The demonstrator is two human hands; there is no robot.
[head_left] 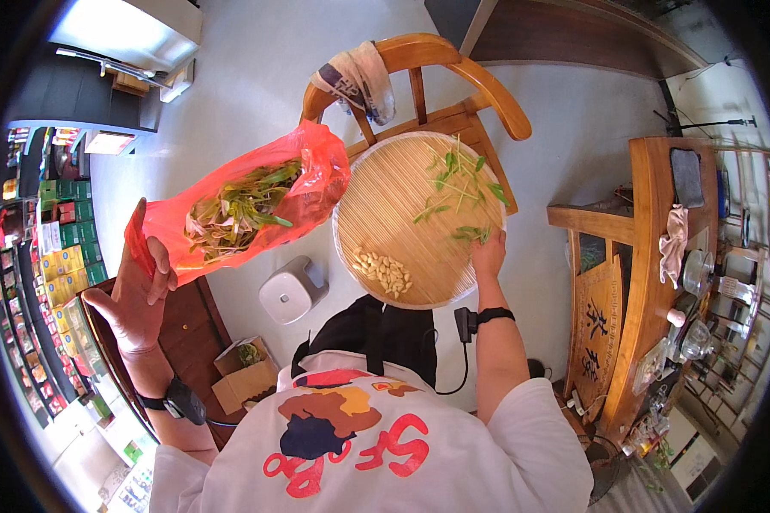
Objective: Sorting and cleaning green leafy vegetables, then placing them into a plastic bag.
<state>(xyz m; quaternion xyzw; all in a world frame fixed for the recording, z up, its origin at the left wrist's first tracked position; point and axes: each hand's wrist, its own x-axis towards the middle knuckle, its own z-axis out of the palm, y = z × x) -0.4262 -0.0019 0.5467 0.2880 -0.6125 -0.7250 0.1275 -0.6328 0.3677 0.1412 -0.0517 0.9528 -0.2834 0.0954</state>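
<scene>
A round woven bamboo tray [385,211] rests on a wooden chair before me. Peeled garlic cloves [385,272] lie in a pile near its lower left edge, and loose green leafy stems [455,183] are scattered over its right side. My right hand [489,252] is at the tray's right edge, touching some green leaves; its fingertips are partly hidden. On the left, my left hand [142,288] has its thumb spread and some fingers curled on the rim of a red plastic bag [231,186]. The bag gapes and holds wilted-looking leafy greens [244,208].
A towel [359,77] hangs over the back of the wooden chair [417,51]. A grey plastic stool [289,292] stands on the floor at left, near a cardboard box [247,378]. A wooden counter [648,256] with glassware is at right; stocked shelves [64,256] line the left.
</scene>
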